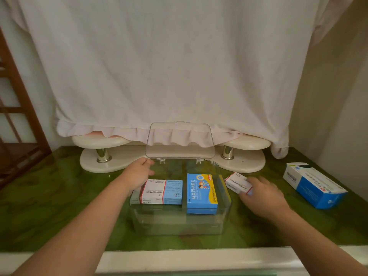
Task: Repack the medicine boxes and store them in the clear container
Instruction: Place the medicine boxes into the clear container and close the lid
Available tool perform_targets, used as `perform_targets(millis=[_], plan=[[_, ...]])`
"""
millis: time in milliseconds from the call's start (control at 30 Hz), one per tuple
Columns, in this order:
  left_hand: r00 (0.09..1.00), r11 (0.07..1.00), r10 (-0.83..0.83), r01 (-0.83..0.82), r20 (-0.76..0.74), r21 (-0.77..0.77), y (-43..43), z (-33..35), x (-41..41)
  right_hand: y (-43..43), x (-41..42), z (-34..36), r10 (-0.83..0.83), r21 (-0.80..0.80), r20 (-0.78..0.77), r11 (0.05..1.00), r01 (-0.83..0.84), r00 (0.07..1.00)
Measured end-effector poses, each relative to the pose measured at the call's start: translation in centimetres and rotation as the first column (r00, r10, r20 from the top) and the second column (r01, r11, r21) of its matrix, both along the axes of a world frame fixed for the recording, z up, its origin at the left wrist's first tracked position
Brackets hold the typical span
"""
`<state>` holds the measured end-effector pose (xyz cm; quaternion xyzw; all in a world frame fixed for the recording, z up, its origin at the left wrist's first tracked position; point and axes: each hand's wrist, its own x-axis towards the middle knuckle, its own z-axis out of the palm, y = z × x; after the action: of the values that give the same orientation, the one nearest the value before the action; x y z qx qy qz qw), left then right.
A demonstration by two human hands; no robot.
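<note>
The clear container (223, 212) stands open on the green table, its lid (180, 139) tipped up at the back. Inside lie a white, red and light-blue medicine box (162, 192) on the left and a blue and yellow box (201, 191) on the right. My left hand (139, 173) rests at the container's back-left corner, fingers curled over its rim, touching the left box. My right hand (262, 194) holds a small white and red box (238, 183) just outside the container's right wall.
A larger blue and white box (314, 186) lies at the table's right, one end flap open. A cream stand (111, 154) with chrome posts sits behind the container under a hanging white cloth (169, 66). A brown wooden frame (18, 116) is at left.
</note>
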<state>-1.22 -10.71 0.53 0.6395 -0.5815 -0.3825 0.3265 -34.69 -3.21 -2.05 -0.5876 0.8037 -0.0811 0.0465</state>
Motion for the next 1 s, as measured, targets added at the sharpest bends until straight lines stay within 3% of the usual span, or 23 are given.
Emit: perform_targets(millis=[100,267,367,467,600,700,833,1000], plan=[[0.999,1.0,0.007,-0.006,-0.038,0.013,0.2,0.1,0.2,0.0,0.0,-0.1,0.011,0.002,0.025,1.0,-0.011,1.0],[0.999,1.0,0.0,0.001,-0.037,0.013,0.3,0.2,0.3,0.1,1.1,2.1,0.008,-0.363,0.192,0.929,0.064,0.981],[0.999,1.0,0.007,-0.006,-0.039,0.017,0.3,0.2,0.3,0.2,3.5,4.5,0.147,-0.558,0.235,0.83,0.009,0.961],[0.999,1.0,0.014,-0.014,-0.038,0.012,0.4,0.2,0.1,0.6,6.8,6.5,0.335,-0.645,0.21,0.753,-0.127,0.919],[1.0,1.0,0.017,-0.017,-0.004,-0.013,0.5,0.3,0.0,1.0,10.8,7.5,0.537,-0.537,0.114,0.741,-0.403,0.836],[0.999,0.999,0.01,-0.009,0.035,-0.032,0.6,0.4,-0.1,0.5,12.3,7.1,0.585,-0.266,-0.005,0.781,-0.565,0.811],[0.998,1.0,0.004,-0.003,0.057,-0.019,0.6,0.3,0.0,-0.3,13.9,6.1,0.638,-0.025,-0.066,0.767,-0.641,0.767],[0.999,0.999,0.0,0.002,0.05,-0.035,0.6,0.5,0.0,-1.3,16.6,5.0,0.688,0.037,-0.055,0.726,-0.687,0.724]])
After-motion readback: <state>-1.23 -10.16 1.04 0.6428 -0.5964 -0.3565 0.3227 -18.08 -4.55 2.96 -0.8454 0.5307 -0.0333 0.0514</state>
